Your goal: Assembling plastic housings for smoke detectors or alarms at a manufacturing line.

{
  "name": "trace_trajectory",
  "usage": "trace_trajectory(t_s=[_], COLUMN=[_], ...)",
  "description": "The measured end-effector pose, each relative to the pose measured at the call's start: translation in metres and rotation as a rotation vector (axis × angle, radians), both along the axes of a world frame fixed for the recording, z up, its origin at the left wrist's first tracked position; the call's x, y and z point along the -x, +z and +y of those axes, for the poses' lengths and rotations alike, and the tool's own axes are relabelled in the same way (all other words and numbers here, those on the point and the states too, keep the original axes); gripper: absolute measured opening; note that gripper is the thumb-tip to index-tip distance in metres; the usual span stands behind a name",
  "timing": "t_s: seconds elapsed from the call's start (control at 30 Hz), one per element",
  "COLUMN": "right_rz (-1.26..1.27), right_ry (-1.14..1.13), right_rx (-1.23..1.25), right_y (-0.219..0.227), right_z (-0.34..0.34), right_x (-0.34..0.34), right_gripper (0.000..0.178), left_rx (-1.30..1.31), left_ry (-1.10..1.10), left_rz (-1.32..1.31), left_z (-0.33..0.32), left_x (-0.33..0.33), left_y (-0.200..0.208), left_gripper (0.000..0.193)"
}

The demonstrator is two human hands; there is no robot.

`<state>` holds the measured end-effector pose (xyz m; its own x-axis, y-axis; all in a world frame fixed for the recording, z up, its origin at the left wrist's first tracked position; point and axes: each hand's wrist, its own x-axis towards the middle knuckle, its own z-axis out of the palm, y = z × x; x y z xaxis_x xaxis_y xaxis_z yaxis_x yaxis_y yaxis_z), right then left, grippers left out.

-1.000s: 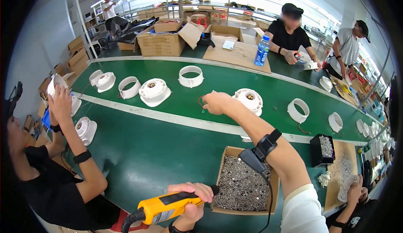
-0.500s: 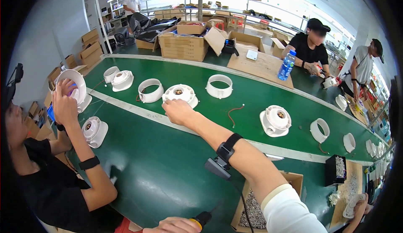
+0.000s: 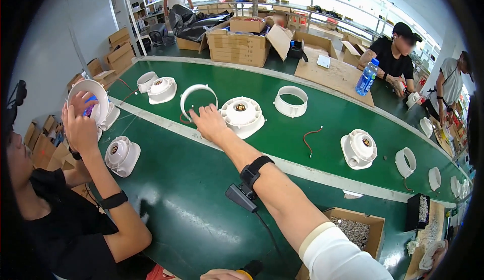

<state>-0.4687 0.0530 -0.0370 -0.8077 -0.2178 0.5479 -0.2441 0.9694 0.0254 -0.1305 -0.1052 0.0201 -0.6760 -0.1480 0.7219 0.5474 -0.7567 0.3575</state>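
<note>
Right hand is extended far across the green conveyor belt; its fingers are pinched on the lower rim of a white plastic ring, which stands tilted up on edge at about the 11 o'clock position of the view; whether the thumb closes fully around the rim cannot be told. A black wrist strap sits on the forearm, with a small black device and cable hanging below it.

Just beside the ring, at its 3 o'clock, a white round fan housing lies flat on the belt, close to the knuckles but not clearly touching them; a second white ring lies flat further along at 3 o'clock; a loose red wire lies on the belt beyond it; another white housing rests further down the line.

Left hand shows only as a sliver at 6 o'clock, at the bottom edge, closed about a yellow and black tool; most of the grip is cut off.

An open cardboard box of small screws sits at 5 o'clock, near the belt's edge.

At 9 o'clock a co-worker in black holds a white housing up in both hands; another housing lies on the belt near that person's forearm. A blue bottle stands on a cardboard sheet at 1 o'clock.
</note>
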Motion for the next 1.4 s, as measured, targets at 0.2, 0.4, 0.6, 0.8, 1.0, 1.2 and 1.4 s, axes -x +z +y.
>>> trace_trajectory(t_s=[0.2,0.4,0.6,0.8,1.0,1.2,1.4], right_rz=[-0.194,-0.475,-0.118,0.239,0.13,-0.145,-0.254], right_ry=[-0.01,-0.068,-0.161,0.05,0.047,-0.116,-0.149], right_rx=[-0.017,0.109,0.14,0.359,0.255,0.045,0.096], right_y=[-0.012,0.016,0.001,0.112,0.205,0.176,0.079], right_z=[0.007,-0.016,0.002,0.035,0.083,0.086,0.064], right_x=[-0.011,-0.034,-0.043,-0.112,-0.295,-0.491,-0.562], right_gripper=[0.023,0.03,0.022,0.025,0.023,0.023,0.022], left_rx=[0.175,0.192,0.204,0.217,0.168,0.207,0.282], left_ry=[0.019,-0.02,-0.053,-0.001,-0.037,-0.16,-0.451], left_rz=[-0.009,-0.06,-0.174,-0.169,-0.051,-0.036,0.052], left_z=[0.001,-0.004,-0.002,0.0,0.006,0.017,0.036], left_x=[-0.004,-0.013,-0.018,-0.018,-0.026,-0.05,-0.065], left_y=[0.01,0.016,0.015,0.015,0.017,0.044,0.082], left_gripper=[0.047,0.047,0.047,0.048,0.045,0.048,0.05])
